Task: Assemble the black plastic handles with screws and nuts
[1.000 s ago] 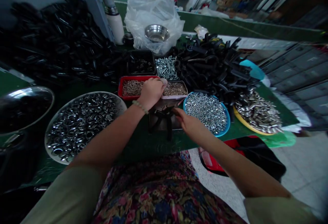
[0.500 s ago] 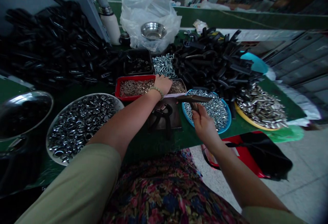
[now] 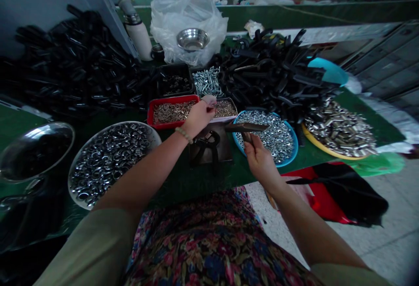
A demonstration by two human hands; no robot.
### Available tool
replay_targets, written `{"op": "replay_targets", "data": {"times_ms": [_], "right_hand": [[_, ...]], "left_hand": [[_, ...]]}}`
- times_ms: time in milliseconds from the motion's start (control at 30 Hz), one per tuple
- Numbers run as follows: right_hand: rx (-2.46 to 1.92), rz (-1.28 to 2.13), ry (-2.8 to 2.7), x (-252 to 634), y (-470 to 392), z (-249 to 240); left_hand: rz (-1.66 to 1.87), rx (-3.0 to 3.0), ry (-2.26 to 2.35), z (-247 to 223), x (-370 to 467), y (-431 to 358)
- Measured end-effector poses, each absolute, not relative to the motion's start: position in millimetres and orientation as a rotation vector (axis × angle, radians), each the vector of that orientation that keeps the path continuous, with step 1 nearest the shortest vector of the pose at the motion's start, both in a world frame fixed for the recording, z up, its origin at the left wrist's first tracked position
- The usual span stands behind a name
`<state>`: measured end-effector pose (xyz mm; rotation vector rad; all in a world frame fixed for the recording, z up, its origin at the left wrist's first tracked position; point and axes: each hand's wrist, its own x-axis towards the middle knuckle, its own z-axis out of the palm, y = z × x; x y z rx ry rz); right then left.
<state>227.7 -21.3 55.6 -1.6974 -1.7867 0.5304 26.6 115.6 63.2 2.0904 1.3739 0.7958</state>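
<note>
My left hand (image 3: 200, 115), a beaded bracelet at its wrist, hovers by the right end of the red tray (image 3: 149, 115) of small pins and the pale tray (image 3: 225, 110) of tiny parts. Its fingers are pinched; whatever they hold is too small to make out. In my right hand (image 3: 260, 158) is a hammer (image 3: 250, 127), gripped by the handle, its head over the blue basin (image 3: 296, 146) of small shiny parts. A black clamp-like part (image 3: 207, 144) lies on the dark metal plate (image 3: 225, 148) between my hands.
Piles of black parts (image 3: 88, 59) lie at the back left and right. A bowl of metal rings (image 3: 114, 159) stands left, a yellow-rimmed basin (image 3: 322, 149) of metal pieces right. Bolts (image 3: 207, 81) lie behind the trays. A flask (image 3: 139, 37) and plastic bag (image 3: 166, 15) stand behind.
My left hand has drawn back a little toward me and left, its fingers now pinched beside the trays. My right hand still holds the hammer in nearly the same place. The view has shifted slightly.
</note>
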Motion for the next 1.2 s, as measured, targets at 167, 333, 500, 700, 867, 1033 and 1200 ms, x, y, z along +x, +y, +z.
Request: {"op": "replay_targets", "data": {"times_ms": [167, 333, 500, 700, 867, 1033, 1200], "right_hand": [[-1.66, 0.521, -1.8, 229.8, -21.9, 50.4], [-1.611, 0.529, -1.814, 225.8, -20.7, 47.6], [-1.573, 0.543, -1.797, 224.2, -24.0, 53.0], [-1.565, 0.553, -1.777, 225.8, -26.2, 54.8], [-1.558, 0.556, -1.796, 225.5, -27.5, 48.6], [-1.496, 0.633, -1.956, 215.1, -26.8, 55.0], [-1.511, 0.567, -2.118, 200.8, -24.1, 74.1]], "left_hand": [[0.807, 1.88, 1.305, 51.4, 1.3, 45.4], [0.685, 2.174, 1.399, 39.4, -2.4, 20.5], [0.435, 2.425, 1.524, 34.5, 2.9, 21.2], [0.229, 2.616, 1.546, 40.1, 6.5, 16.6], [0.215, 2.595, 1.45, 42.1, 5.7, 11.3], [0.45, 2.361, 1.456, 38.7, -6.2, -6.6], [0.455, 2.337, 1.644, 31.6, -24.0, -45.6]]}}
